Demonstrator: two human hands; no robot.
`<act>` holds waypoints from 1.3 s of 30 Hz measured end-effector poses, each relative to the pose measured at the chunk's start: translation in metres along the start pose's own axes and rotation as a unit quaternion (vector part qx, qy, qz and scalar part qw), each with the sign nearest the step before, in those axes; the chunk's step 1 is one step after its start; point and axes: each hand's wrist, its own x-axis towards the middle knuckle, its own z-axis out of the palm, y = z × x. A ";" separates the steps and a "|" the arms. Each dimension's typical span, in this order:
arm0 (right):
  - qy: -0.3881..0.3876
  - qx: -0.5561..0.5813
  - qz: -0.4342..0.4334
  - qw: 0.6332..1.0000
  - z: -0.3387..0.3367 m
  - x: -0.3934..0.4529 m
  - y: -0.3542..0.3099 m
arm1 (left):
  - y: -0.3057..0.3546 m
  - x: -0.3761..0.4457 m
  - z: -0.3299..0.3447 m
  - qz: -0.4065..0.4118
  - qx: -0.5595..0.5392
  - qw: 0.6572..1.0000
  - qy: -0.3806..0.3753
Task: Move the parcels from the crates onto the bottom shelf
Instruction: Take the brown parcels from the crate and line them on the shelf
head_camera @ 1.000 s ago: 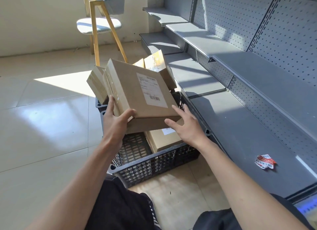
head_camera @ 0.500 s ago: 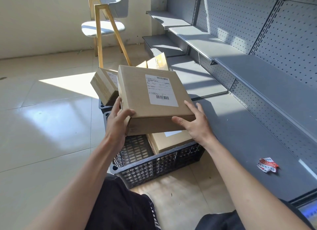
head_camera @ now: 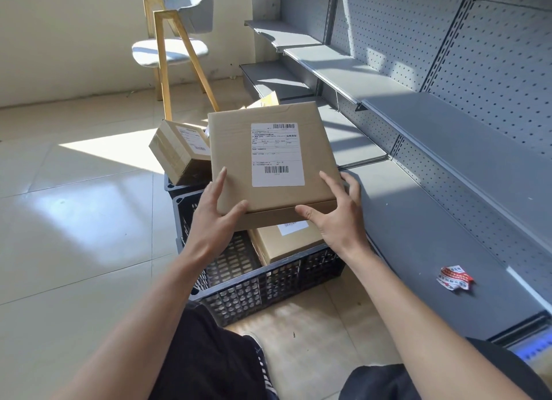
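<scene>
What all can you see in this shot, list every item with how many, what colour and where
held parcel: one, brown with white label, above the crate, gripped by both hands
small parcel: one, brown, tilted on the far crate's edge
parcel in crate: one, brown, inside the near crate
rear parcel: one, brown, corner showing behind the held parcel
crates: two, black, on the floor beside the shelving
bottom shelf: one, grey, right of the crates
crumpled wrapper: one, red and white, on the bottom shelf
chair: one, wood and grey, by the wall
left hand: one, on the parcel's near-left corner
right hand: one, on its near-right corner
</scene>
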 end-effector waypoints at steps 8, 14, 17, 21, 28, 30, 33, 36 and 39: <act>0.036 -0.006 0.000 0.999 -0.044 -0.023 -0.003 | 0.022 -0.015 0.027 0.057 0.002 0.998 -0.014; 0.056 -0.049 0.043 0.996 -0.104 -0.055 -0.005 | 0.053 -0.029 0.065 0.092 -0.028 0.994 -0.059; 0.099 -0.065 0.055 0.991 -0.140 -0.073 -0.008 | 0.075 -0.036 0.088 0.125 -0.035 0.987 -0.094; 0.145 -0.074 0.086 0.983 -0.181 -0.113 -0.006 | 0.098 -0.054 0.122 0.154 -0.055 0.974 -0.154; 0.237 -0.096 0.168 0.952 -0.248 -0.183 0.004 | 0.137 -0.095 0.191 0.184 -0.088 0.942 -0.268; 0.268 -0.098 0.177 0.942 -0.267 -0.202 0.007 | 0.150 -0.107 0.211 0.193 -0.096 0.930 -0.297; 0.298 -0.103 0.195 0.929 -0.295 -0.229 0.011 | 0.169 -0.125 0.240 0.199 -0.092 0.917 -0.333; 0.321 -0.106 0.214 0.916 -0.321 -0.257 0.011 | 0.186 -0.150 0.265 0.222 -0.096 0.901 -0.359; 0.349 -0.118 0.224 0.902 -0.346 -0.290 0.014 | 0.202 -0.180 0.289 0.238 -0.096 0.888 -0.382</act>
